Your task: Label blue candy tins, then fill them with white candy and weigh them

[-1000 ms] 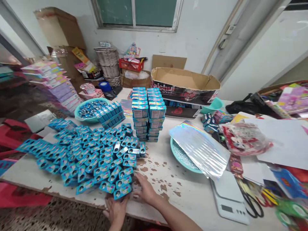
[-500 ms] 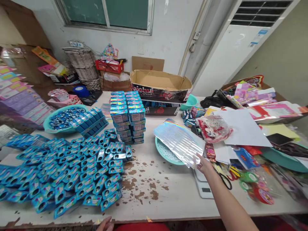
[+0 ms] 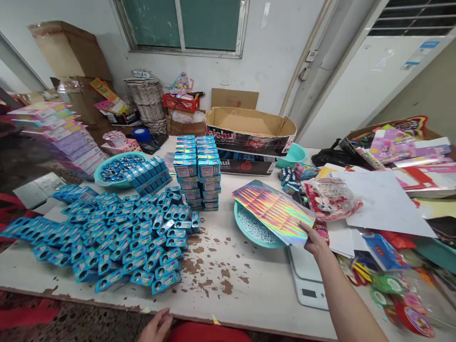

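Note:
My right hand (image 3: pixel 315 240) pinches the near right corner of a shiny holographic sheet (image 3: pixel 272 209). Rainbow stripes show across the sheet, which lies tilted over a turquoise basin (image 3: pixel 239 225) of small white pellets (image 3: pixel 258 228) and hides part of it. Just below that hand, a white digital scale (image 3: pixel 309 285) rests on the table. My left hand (image 3: pixel 156 327) is at the table's front edge, fingers loosely extended with nothing visible in them. Closest to it are many small blue boxes (image 3: pixel 117 237) with round holes, spread over the table's left half.
Stacked blue display boxes (image 3: pixel 197 173) stand mid-table before an open carton (image 3: pixel 249 128). Another turquoise basin (image 3: pixel 100 176) holds shiny blue pieces. At right lie a white sheet (image 3: pixel 384 199), a plastic bag (image 3: pixel 329 197), scissors and tape rolls. Purple-pink boxes (image 3: pixel 67 137) are piled at left.
The view has shifted left and slightly downward. The sheet in my right hand has gone from silvery to rainbow-coloured, still over the basin. More of my left hand shows.

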Demonstrator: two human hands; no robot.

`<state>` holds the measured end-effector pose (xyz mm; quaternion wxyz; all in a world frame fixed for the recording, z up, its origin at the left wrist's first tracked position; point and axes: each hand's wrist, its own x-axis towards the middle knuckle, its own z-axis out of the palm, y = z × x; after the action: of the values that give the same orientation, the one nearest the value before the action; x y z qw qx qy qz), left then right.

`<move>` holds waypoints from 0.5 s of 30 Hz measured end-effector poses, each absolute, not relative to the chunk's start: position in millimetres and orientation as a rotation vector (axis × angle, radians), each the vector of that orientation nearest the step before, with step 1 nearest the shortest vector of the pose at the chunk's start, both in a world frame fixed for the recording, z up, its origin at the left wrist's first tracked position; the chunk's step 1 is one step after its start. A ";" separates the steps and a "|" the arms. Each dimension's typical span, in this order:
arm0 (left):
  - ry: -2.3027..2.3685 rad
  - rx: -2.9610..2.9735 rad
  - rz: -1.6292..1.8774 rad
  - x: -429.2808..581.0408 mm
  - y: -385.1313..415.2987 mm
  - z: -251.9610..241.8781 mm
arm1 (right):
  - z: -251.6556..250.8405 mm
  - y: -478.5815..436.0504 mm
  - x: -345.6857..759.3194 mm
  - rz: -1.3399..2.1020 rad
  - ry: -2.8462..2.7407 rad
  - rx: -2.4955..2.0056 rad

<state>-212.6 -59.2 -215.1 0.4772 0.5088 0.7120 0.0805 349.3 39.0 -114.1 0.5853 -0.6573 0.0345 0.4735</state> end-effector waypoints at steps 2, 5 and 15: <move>1.735 1.243 0.155 -208.1 -62.5 -214.2 | -106.2 41.1 346.5 1.155 0.053 -1.484; 1.732 1.292 0.129 -198.2 -65.2 -211.8 | -93.7 51.8 339.0 1.146 0.007 -1.446; 1.525 1.289 0.435 -113.9 -3.9 -172.2 | 42.4 92.0 304.0 0.738 -0.583 -1.289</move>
<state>-113.9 -3.9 -172.2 0.5218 0.5382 0.6365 0.1815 304.0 92.0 42.4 0.6982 -0.5784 -0.2613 0.3312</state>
